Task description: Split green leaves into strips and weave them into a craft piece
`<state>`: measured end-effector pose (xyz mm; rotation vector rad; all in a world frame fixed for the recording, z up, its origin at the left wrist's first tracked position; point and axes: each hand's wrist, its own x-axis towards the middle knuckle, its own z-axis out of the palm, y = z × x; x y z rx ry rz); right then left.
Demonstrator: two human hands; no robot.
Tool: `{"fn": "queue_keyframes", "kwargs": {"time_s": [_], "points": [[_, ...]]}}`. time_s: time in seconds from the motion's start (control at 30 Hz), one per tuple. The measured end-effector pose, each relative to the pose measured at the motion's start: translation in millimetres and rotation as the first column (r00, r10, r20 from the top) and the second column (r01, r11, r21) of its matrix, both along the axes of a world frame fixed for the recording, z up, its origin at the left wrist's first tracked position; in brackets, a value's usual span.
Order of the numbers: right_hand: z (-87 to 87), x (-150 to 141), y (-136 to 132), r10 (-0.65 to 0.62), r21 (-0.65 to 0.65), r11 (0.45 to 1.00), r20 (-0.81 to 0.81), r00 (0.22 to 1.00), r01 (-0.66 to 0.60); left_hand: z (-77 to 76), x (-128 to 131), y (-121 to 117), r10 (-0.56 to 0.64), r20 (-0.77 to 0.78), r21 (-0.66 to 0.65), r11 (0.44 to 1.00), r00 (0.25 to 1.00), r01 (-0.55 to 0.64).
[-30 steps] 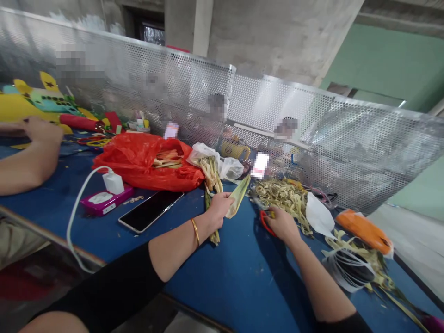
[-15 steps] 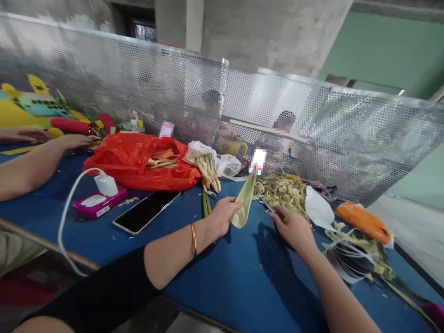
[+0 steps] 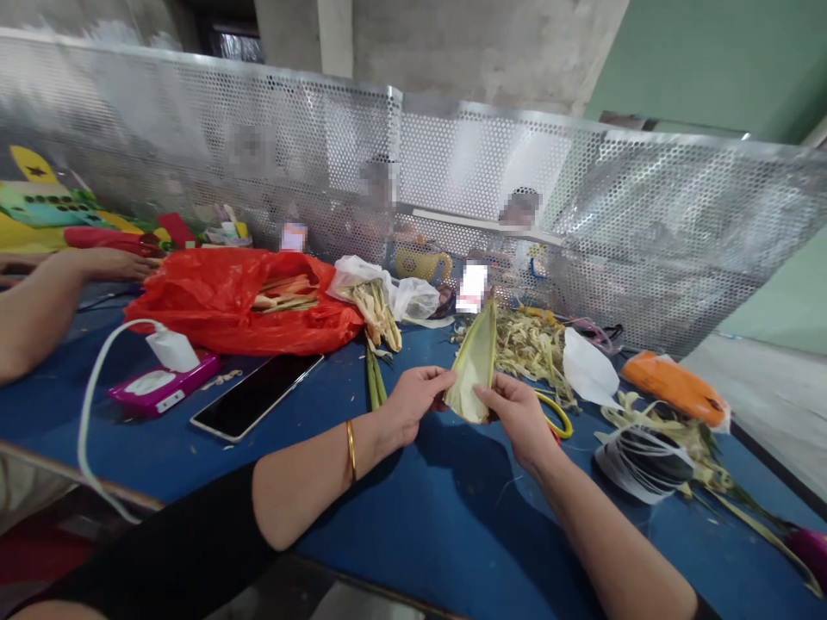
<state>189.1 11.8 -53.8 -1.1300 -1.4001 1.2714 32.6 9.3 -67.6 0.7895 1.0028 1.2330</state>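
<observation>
A pale green leaf husk (image 3: pixel 476 362) stands nearly upright above the blue table (image 3: pixel 419 517), held at its base from both sides. My left hand (image 3: pixel 413 400) pinches its lower left edge. Its lower right edge is gripped by my right hand (image 3: pixel 517 413). Scissors with red and yellow handles (image 3: pixel 556 418) lie on the table just right of my right hand. A heap of cut leaf strips (image 3: pixel 530 343) lies behind the husk. More stalks (image 3: pixel 378 319) spill from a white bag (image 3: pixel 407 297) beyond my left hand.
A red plastic bag (image 3: pixel 220 301) with stalks, a black phone (image 3: pixel 255 396), and a pink power bank (image 3: pixel 161 387) with a white charger and cable lie left. Another person's arm (image 3: pixel 45 297) rests far left. An orange packet (image 3: pixel 672 387), a coiled bundle (image 3: pixel 646 465) and a perforated metal screen (image 3: pixel 581 224) are right and behind.
My right hand left the scissors on the table and came over to grip the husk. My left hand raised the husk upright. The view shifted slightly right.
</observation>
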Motion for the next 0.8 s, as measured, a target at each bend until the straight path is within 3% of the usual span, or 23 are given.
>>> {"fn": "queue_keyframes", "kwargs": {"time_s": [0.37, 0.6, 0.8], "points": [[1.0, 1.1, 1.2, -0.021, 0.028, 0.999, 0.029, 0.999, 0.020, 3.4, -1.5, -2.5, -0.043, 0.028, -0.033, 0.998, 0.999, 0.044], [-2.7, 0.2, 1.5, -0.032, 0.064, 0.998, 0.071, 0.997, 0.027, 2.4, -1.3, -2.4, -0.063, -0.069, 0.033, 0.997, 0.996, 0.065], [-3.2, 0.8, 3.2, -0.044, 0.092, 0.995, 0.098, 0.994, 0.035, 4.0, -1.9, -4.4, 0.012, -0.188, 0.133, 0.991, 0.982, 0.013]]}}
